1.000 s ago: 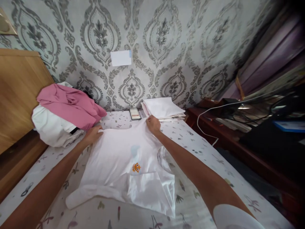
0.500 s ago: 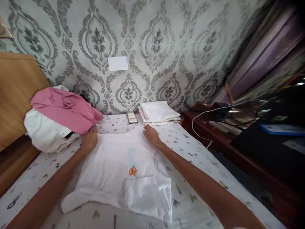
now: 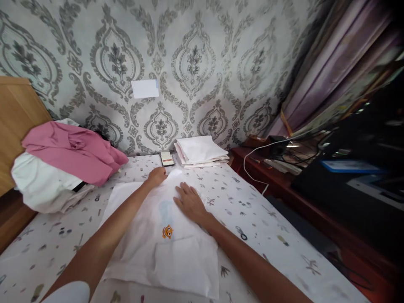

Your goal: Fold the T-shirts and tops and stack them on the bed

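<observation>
A white shirt (image 3: 186,261) with an orange cartoon fish print (image 3: 167,231) is spread on the bed, and a folded part of it lies over its near side. At the far edge, my left hand (image 3: 157,176) is closed on the shirt's cloth, which rises to a small peak beside the fingers. My right hand (image 3: 191,204) lies flat on the upper right of the shirt, fingers stretched and slightly apart. My left forearm crosses over the shirt and hides some of its left side.
Folded white cloths (image 3: 202,151) are stacked by the wall, with a small dark-edged box (image 3: 166,159) beside them. A pink and white heap of clothes (image 3: 75,151) sits at the left. On the right, a white cable (image 3: 245,164) hangs by a dark red table (image 3: 243,155).
My left hand has moved right along the shirt's far edge, bringing cloth inward. My right hand has shifted nearer and now presses flat on the shirt. The view has turned slightly right.
</observation>
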`<state>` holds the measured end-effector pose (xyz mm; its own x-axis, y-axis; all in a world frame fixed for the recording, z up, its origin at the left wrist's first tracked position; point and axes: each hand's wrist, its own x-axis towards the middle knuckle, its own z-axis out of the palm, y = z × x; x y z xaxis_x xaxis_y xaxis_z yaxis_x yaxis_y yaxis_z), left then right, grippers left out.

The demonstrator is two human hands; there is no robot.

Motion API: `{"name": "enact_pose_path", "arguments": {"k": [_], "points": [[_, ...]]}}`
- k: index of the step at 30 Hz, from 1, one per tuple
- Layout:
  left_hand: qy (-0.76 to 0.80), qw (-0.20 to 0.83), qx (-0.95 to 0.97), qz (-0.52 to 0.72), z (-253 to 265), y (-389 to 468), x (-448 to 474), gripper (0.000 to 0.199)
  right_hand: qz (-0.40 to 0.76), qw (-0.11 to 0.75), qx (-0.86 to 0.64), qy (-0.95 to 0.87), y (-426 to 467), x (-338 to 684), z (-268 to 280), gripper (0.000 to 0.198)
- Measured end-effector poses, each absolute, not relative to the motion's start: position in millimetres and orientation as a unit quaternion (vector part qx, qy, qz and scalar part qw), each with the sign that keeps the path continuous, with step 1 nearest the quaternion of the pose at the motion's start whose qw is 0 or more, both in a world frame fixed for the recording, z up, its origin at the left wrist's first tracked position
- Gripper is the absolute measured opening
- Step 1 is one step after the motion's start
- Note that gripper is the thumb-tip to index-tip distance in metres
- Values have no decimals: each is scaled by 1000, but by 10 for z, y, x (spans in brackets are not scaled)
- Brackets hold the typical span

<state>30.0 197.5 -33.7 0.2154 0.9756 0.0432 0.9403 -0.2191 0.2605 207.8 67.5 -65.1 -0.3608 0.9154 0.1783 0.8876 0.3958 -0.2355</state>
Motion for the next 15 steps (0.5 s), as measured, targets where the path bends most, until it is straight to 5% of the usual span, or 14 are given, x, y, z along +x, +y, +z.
{"name": "enact_pose_path", "arguments": {"k": [15], "points": [[604, 29, 778, 170, -251, 1522, -114, 25, 77, 119, -553, -821, 656, 2086, -530, 46]]}}
